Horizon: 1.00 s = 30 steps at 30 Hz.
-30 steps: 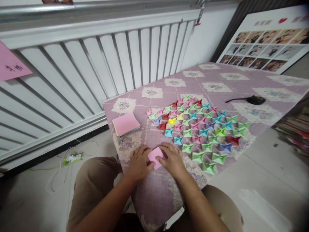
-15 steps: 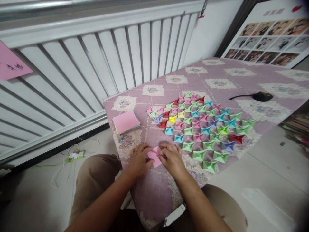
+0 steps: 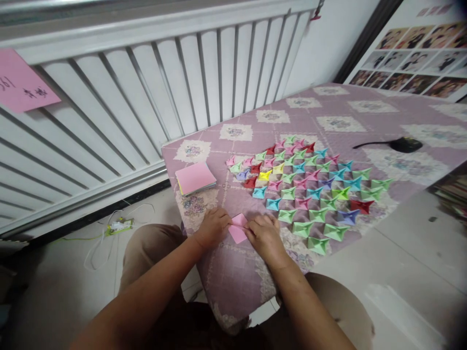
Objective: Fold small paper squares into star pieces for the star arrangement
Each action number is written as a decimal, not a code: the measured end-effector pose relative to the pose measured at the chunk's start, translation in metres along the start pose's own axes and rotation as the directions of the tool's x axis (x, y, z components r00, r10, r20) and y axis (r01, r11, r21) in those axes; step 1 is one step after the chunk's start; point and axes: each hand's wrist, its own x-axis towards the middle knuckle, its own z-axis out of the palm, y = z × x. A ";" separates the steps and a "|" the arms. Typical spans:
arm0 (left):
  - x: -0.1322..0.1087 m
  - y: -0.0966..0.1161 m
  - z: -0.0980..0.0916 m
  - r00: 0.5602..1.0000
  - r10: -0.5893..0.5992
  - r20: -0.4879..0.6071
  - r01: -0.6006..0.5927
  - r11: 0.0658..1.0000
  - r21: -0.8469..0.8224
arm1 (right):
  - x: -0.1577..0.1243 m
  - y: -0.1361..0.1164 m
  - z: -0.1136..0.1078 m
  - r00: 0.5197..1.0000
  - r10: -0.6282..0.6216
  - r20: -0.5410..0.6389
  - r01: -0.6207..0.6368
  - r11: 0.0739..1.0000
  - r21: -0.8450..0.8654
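A small pink origami paper (image 3: 238, 234) lies on the tablecloth between my hands, with a crease or raised fold running across its middle. My left hand (image 3: 214, 227) pinches its left corner, fingers together. At the opposite corner my right hand (image 3: 265, 236) grips the paper between thumb and fingers. Behind my left hand sits a stack of coloured paper squares (image 3: 196, 178), pink on top. To the right, rows of folded paper pieces (image 3: 302, 203) in green, pink, blue, red and yellow cover the cloth.
A white radiator (image 3: 146, 87) stands along the table's far left side. A black computer mouse (image 3: 405, 144) lies at the back right of the table. A power strip (image 3: 119, 226) with cables is on the floor at left. A photo board (image 3: 412, 61) leans behind.
My fingers have shifted outward to the paper's two side corners, baring more of it. My left thumb no longer lies over its lower part. The view has shifted slightly.
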 end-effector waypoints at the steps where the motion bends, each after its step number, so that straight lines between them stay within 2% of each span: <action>1: -0.001 0.000 -0.001 1.000 0.010 0.012 -0.010 1.000 0.020 | -0.001 0.000 0.000 1.000 -0.013 0.014 0.013 1.000 -0.015; 6: -0.002 0.000 -0.004 0.998 0.033 0.048 -0.037 0.996 0.085 | -0.005 0.003 -0.001 0.995 -0.053 0.088 0.057 0.998 -0.042; 11: -0.004 -0.004 -0.002 0.996 0.066 0.054 -0.073 0.989 0.131 | -0.009 0.004 -0.002 0.990 -0.097 0.100 0.102 0.994 -0.048; 15: -0.006 -0.007 0.002 0.994 0.109 0.024 -0.112 0.977 0.180 | -0.011 0.002 -0.002 0.987 -0.136 0.088 0.142 0.987 -0.074; 22: -0.013 -0.014 0.007 0.978 0.207 -0.030 -0.191 0.941 0.280 | -0.013 0.002 -0.002 0.979 -0.204 -0.004 0.203 0.975 -0.096; 30: -0.016 -0.013 0.006 0.974 0.220 -0.057 -0.194 0.935 0.298 | -0.015 0.006 0.002 0.979 -0.202 0.008 0.202 0.977 -0.069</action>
